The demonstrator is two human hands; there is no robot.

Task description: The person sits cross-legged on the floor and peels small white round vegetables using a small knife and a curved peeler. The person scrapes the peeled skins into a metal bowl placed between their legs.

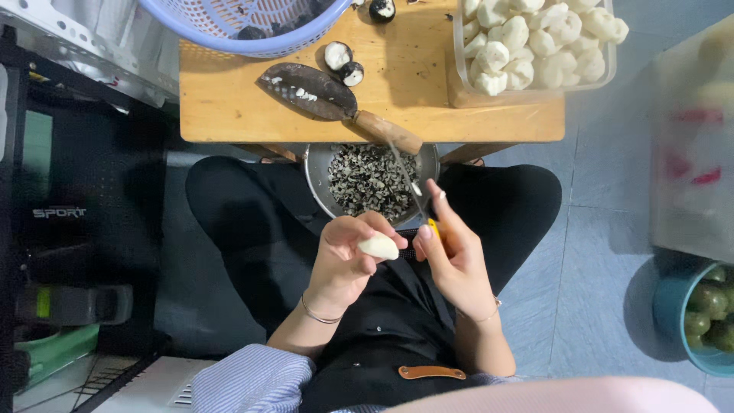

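My left hand [345,256] grips a small white peeled chestnut-like bulb [379,246] over my lap. My right hand [451,256] holds a thin peeling knife [405,174] with a yellow handle, its blade pointing up over a metal bowl [317,174] filled with dark peelings. The two hands are close together, almost touching. On the wooden table [229,115] above lie a dark cleaver [313,90] with a wooden handle and two half-peeled dark bulbs [343,63].
A clear plastic tub [459,84] of white peeled bulbs stands at the table's right end. A lilac perforated basket [252,42] sits at its left end. A teal bucket [665,313] of green fruit is on the tiled floor, right. Black equipment stands left.
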